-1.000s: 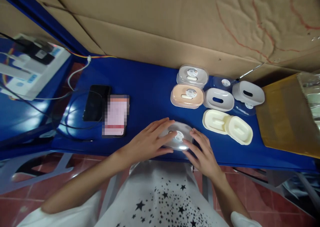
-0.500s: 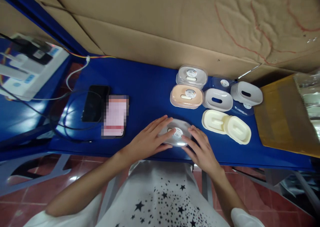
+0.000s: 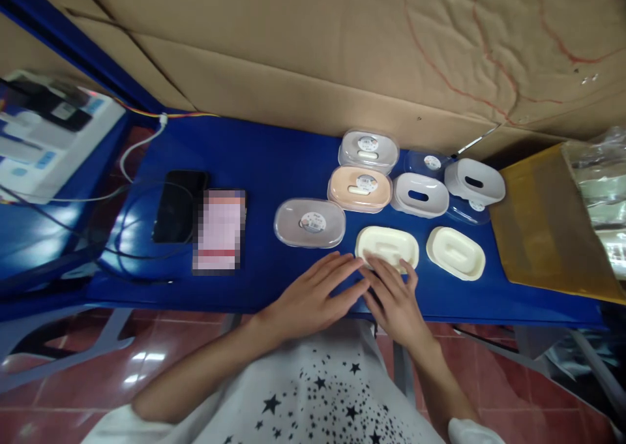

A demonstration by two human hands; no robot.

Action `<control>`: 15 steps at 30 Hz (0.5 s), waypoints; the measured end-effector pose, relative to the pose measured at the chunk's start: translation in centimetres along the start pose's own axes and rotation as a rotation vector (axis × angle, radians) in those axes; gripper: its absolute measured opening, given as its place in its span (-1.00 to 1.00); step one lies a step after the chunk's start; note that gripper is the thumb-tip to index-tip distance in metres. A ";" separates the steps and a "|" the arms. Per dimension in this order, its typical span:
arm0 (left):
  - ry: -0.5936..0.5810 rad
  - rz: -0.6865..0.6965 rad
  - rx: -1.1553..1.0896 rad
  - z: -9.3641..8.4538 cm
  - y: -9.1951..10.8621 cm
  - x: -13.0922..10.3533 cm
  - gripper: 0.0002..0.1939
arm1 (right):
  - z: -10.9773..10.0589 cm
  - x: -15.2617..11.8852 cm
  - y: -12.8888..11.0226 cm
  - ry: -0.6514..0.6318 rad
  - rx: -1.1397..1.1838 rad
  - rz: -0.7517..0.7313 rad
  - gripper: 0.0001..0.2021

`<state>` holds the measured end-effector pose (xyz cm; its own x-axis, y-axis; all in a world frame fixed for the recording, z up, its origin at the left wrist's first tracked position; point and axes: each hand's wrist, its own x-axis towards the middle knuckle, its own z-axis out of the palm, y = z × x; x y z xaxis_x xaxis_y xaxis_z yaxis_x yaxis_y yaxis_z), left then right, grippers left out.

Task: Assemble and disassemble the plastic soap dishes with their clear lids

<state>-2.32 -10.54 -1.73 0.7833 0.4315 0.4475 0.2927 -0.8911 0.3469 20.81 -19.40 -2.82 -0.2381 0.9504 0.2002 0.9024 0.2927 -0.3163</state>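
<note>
Near the table's front edge, my right hand (image 3: 394,297) reaches over the near rim of a cream oval tray-like piece (image 3: 386,238) with a raised bar in its middle. Its fingers are spread and touch that rim; the tray lies flat. My left hand (image 3: 320,297) is beside it, fingers stretched out, fingertips close to the tray's left corner and to my right hand. A second cream tray-like piece (image 3: 456,253) lies to the right. Beyond my left hand sits a grey oval box (image 3: 288,223) with a clear cover and a round label.
Behind are a peach covered box (image 3: 337,190), another clear-covered box (image 3: 386,156), and white slotted shells (image 3: 437,199) with clear covers (image 3: 413,162). A cardboard box (image 3: 538,222) stands right. Left are two phones (image 3: 178,206), cables and a power strip (image 3: 29,183).
The grey covered box has left my hands and lies farther back to the left. One cream tray has come left toward me, apart from the other. Both hands have moved slightly.
</note>
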 end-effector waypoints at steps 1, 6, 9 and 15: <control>-0.009 -0.005 -0.014 0.3 0.3 0.1 -0.67 | -0.1 0.0 -0.1 0.006 0.017 -0.022 -0.58; -0.031 -0.095 -0.048 0.7 0.5 -0.5 -0.68 | -2.2 -0.8 4.3 0.185 -0.093 0.083 -0.58; -0.071 -0.125 -0.046 1.1 0.7 -0.9 -0.68 | -3.6 -2.3 8.6 0.279 -0.268 0.233 -0.56; -0.156 -0.116 -0.011 2.4 0.8 -0.6 -0.67 | -5.1 -4.6 12.8 0.267 -0.420 0.345 -0.50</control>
<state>-1.26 -11.89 -3.68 0.8204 0.5035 0.2710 0.3809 -0.8347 0.3978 35.29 -20.60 -3.12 0.1429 0.9079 0.3941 0.9890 -0.1459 -0.0225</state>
